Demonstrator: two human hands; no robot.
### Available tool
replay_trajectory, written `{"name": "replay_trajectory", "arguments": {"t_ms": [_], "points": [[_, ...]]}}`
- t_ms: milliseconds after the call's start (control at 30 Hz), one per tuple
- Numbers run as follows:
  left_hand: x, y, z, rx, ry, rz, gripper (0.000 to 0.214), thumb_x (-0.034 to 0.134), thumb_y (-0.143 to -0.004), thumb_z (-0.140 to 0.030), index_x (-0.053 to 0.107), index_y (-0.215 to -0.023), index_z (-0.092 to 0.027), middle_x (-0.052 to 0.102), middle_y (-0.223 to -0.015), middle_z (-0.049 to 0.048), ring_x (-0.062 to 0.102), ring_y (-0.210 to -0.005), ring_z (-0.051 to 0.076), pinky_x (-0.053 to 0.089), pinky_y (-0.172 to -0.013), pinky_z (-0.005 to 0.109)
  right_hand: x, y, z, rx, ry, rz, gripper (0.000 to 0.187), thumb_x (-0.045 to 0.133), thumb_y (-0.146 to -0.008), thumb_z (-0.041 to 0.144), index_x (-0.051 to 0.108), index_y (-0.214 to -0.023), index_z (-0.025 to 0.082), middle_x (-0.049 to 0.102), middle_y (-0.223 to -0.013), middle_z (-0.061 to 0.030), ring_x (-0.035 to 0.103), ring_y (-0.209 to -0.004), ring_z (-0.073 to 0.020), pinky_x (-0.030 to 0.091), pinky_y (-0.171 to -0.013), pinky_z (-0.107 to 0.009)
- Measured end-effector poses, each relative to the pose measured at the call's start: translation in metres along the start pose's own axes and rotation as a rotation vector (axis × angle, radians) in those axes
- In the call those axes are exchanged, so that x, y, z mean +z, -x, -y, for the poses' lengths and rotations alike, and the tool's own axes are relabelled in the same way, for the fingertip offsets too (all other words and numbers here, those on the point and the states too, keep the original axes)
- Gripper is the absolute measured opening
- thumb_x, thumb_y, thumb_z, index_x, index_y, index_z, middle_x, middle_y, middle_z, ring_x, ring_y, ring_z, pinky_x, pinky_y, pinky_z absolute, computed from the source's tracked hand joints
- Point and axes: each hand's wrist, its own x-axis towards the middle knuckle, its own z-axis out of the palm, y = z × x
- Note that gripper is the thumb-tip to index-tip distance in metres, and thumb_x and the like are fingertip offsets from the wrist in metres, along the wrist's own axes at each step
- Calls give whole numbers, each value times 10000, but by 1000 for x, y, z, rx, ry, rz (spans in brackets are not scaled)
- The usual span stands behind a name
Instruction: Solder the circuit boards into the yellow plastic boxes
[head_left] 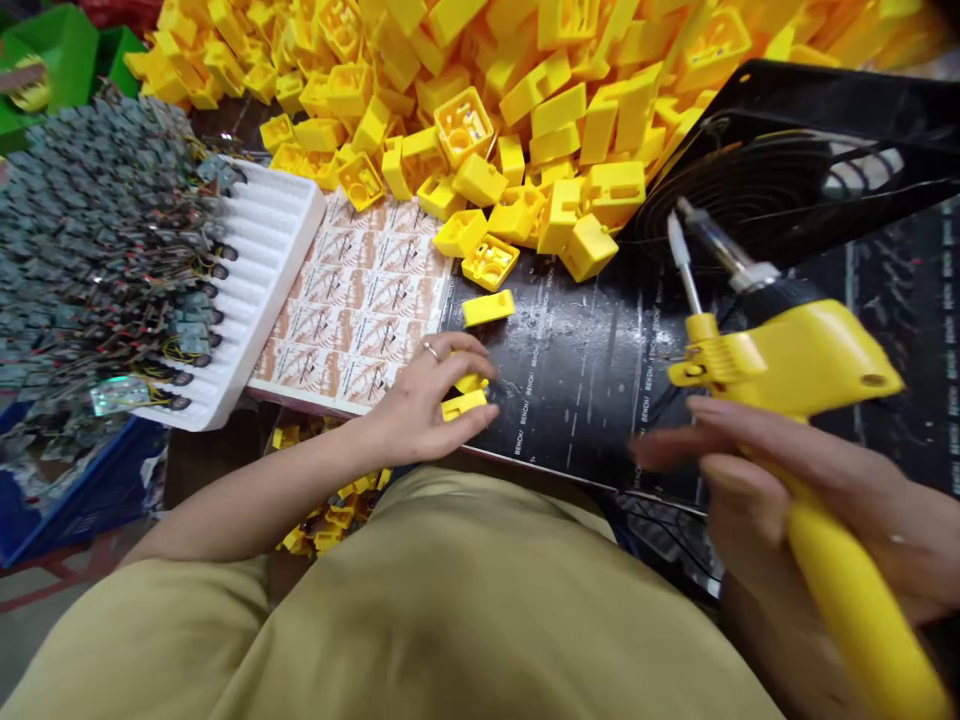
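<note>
Right hand (817,530) curls around a yellow soldering iron (787,350); left-hand fingers (457,352) pinch a light, stiff plastic housing (463,405) by its sides, on a black mat (570,380).

The right hand's (795,510) fingers (667,449) are blurred, and the handle of the yellow soldering gun (855,590) runs off the bottom edge. The left hand (427,405) partly hides a yellow block (469,383). The yellow pile (540,100) is cut off at the top — and the wired boards (97,240) are too small to make out.
</note>
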Motion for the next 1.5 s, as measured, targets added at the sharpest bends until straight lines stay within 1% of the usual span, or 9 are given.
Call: {"name": "replay_trajectory", "arguments": {"t_ms": [100, 200, 433, 533, 733, 933, 1167, 1400, 1500], "points": [[9, -10, -4, -120, 130, -69, 159, 515, -926, -292, 602, -1004, -183, 606, -1175, 121, 576, -1163, 200, 485, -1021, 400, 29, -9, 1, -69, -120, -96, 435, 719, -793, 55, 639, -1176, 245, 725, -1108, -32, 725, -893, -166, 611, -828, -253], [11, -18, -5, -31, 98, 16, 242, 414, -971, -245, 623, -1070, -177, 646, -1199, 113, 593, -1181, 176, 480, -1024, 352, 50, -13, -4, -92, -120, -83, 399, 687, -831, 66, 618, -1182, 242, 743, -1017, 5, 721, -803, -125, 603, -766, -204], [0, -42, 4, -136, -521, 102, 391, 307, -1010, -332, 625, -1153, -154, 746, -906, 98, 702, -793, 225, 498, -688, 327, 70, -12, 3, -172, -85, 116, 449, 751, -801, 431, 547, -1096, 162, 693, -1144, -141, 702, -992, -234, 610, -841, -337], [-12, -46, 7, -251, -708, 164, 405, 327, -1003, -373, 655, -1090, -153, 727, -810, 101, 686, -723, 243, 466, -633, 327, 79, -13, 10, -230, -17, 134, 402, 714, -844, 430, 514, -1078, 171, 706, -949, -87, 688, -829, -187, 603, -776, -322], [-42, -19, 7, -83, -768, 67, 443, 296, -1001, -364, 689, -1055, -169, 709, -1072, 111, 664, -896, 242, 470, -722, 337, 68, -19, -11, -330, 152, 31, 344, 690, -854, 126, 527, -1143, 218, 724, -942, -39, 686, -786, -164, 572, -827, -337], [-25, -2, -9, -140, -901, 89, 637, 426, -888, -710, 673, -1051, -146, 681, -853, 131, 662, -752, 280, 404, -550, 312, 49, -11, -22, -268, 152, 67, 464, 774, -807, 327, 536, -1198, 254, 718, -1071, -47, 703, -963, -221, 565, -919, -404], [-21, -9, -10, 194, -587, 253, 516, 537, -920, -339, 473, -1375, -103, 692, -1149, 119, 654, -1007, 256, 523, -842, 354, 58, -8, -21, -169, 72, 129, 463, 710, -866, 329, 480, -1248, 206, 667, -1173, -104, 660, -1056, -245, 543, -943, -421], [-20, -56, 13, -125, -520, -30, 485, 541, -917, -425, 527, -1325, -162, 611, -1285, 124, 601, -1130, 260, 486, -976, 398, 53, -8, -29, -217, 89, 161, 424, 690, -871, 232, 492, -1242, 181, 666, -1089, -103, 662, -974, -226, 553, -874, -364], [-22, -75, 24, -137, -572, 37, 436, 512, -926, -334, 551, -1335, -191, 609, -1279, 114, 601, -1149, 277, 486, -973, 419, 55, -6, -29, -238, 117, 146, 409, 671, -883, 212, 493, -1250, 197, 672, -1033, -80, 657, -952, -215, 549, -874, -367]]}}
